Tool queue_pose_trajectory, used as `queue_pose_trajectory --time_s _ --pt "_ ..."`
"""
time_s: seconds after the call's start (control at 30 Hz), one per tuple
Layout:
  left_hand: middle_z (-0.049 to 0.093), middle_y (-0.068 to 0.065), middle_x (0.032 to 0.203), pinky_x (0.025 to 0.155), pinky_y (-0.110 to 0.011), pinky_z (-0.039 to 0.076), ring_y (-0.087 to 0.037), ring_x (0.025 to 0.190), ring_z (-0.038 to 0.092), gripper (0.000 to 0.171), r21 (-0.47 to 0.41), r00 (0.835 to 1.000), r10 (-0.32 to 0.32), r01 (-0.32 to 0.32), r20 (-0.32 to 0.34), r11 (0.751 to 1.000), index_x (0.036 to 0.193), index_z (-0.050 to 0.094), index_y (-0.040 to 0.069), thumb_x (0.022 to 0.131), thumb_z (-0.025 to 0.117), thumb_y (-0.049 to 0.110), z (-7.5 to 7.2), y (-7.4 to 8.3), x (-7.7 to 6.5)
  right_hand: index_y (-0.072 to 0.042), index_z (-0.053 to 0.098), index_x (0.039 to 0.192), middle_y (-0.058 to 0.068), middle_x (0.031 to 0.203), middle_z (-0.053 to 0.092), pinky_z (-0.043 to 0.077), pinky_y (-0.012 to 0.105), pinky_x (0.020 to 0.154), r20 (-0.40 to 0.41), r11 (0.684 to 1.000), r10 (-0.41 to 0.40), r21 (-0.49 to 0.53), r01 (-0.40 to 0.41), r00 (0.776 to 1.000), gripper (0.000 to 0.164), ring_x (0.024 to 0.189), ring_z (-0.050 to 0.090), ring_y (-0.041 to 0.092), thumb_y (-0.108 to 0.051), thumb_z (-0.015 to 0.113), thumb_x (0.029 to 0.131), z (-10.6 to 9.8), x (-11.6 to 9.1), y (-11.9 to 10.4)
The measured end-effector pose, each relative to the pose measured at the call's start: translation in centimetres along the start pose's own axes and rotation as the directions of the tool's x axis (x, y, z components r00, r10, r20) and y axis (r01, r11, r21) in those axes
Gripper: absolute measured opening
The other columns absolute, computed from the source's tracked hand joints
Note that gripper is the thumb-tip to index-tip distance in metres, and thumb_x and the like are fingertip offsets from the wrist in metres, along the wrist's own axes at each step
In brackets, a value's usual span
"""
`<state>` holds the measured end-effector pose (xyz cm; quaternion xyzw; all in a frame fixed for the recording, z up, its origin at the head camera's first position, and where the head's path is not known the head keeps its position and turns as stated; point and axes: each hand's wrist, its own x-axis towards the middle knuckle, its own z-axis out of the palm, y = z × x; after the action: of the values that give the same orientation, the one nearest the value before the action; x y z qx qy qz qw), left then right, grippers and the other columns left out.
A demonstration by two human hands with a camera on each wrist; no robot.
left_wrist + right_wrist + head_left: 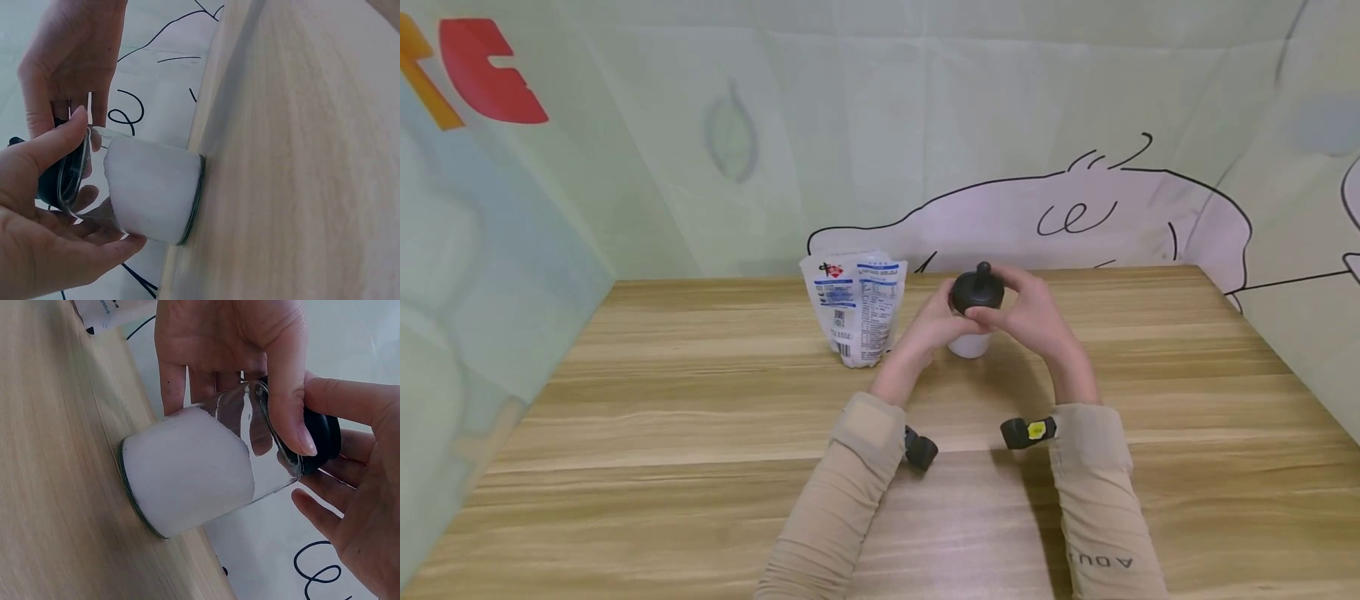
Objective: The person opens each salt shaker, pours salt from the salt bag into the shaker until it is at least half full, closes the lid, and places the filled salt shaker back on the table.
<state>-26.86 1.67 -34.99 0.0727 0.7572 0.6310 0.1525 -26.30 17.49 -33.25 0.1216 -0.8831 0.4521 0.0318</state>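
Observation:
A clear glass jar (187, 472) filled well over half with white granules stands on the wooden table, its base at the surface. Its black lid (977, 293), topped by a small knob, sits at the mouth. Around the glass just below the lid curls my left hand (931, 321), thumb in front and fingers behind. My right hand (1033, 312) grips the lid from the other side, thumb across the near edge. In the left wrist view the jar's white contents (153, 190) show a sloping top surface below the rim.
A white printed plastic pouch (859, 312) stands upright just left of the jar. Behind both, the table (700, 417) ends at a printed cloth backdrop (820, 125). Wrist cameras (919, 450) are strapped at the beige sleeves.

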Motion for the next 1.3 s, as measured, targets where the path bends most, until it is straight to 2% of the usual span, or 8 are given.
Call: queue_pose_trajectory --time_s 0.13,0.53,0.87,1.3 --pt "0.046 -0.009 0.146 0.118 -0.052 0.022 -0.027 0.14 0.037 0.067 0.017 1.0 0.002 -0.002 0.004 1.0 0.137 0.042 0.011 0.079 0.075 0.011 0.02 -0.04 0.09 -0.002 0.052 0.135 0.018 0.14 0.052 0.028 0.055 0.114 0.001 1.0 0.006 -0.005 -0.006 1.0 0.064 0.135 0.042 0.035 -0.018 0.078 0.079 -0.06 -0.05 -0.02" --pt "0.042 -0.011 0.149 0.115 -0.05 0.029 -0.029 0.139 0.038 0.073 0.135 0.999 0.019 -0.024 0.04 0.991 0.142 0.036 0.011 0.081 0.076 0.017 -0.42 -0.13 0.21 -0.005 0.047 0.138 0.015 0.146 0.047 0.024 0.056 0.115 0.074 0.999 0.029 -0.032 -0.027 0.997 0.065 0.141 0.034 0.034 -0.024 0.075 0.082 -0.34 -0.2 -0.27" --pt "0.045 -0.011 0.147 0.113 -0.049 0.033 -0.029 0.138 0.041 0.072 0.226 0.995 0.093 -0.1 0.042 0.969 0.141 0.037 0.012 0.081 0.076 0.018 -0.51 -0.16 0.25 -0.006 0.046 0.139 0.015 0.146 0.046 0.025 0.055 0.116 0.061 0.999 0.028 -0.047 -0.026 0.998 0.066 0.141 0.034 0.034 -0.024 0.074 0.082 -0.22 -0.2 -0.28" --pt "0.041 -0.014 0.149 0.112 -0.047 0.035 -0.031 0.137 0.042 0.085 0.258 0.985 0.171 -0.174 0.036 0.95 0.148 0.028 0.012 0.079 0.077 0.014 -0.58 0.16 0.03 -0.01 0.045 0.141 0.012 0.148 0.044 0.025 0.055 0.116 0.079 0.999 0.028 -0.037 -0.025 0.996 0.067 0.143 0.032 0.033 -0.03 0.073 0.084 0.02 -0.3 -0.36"
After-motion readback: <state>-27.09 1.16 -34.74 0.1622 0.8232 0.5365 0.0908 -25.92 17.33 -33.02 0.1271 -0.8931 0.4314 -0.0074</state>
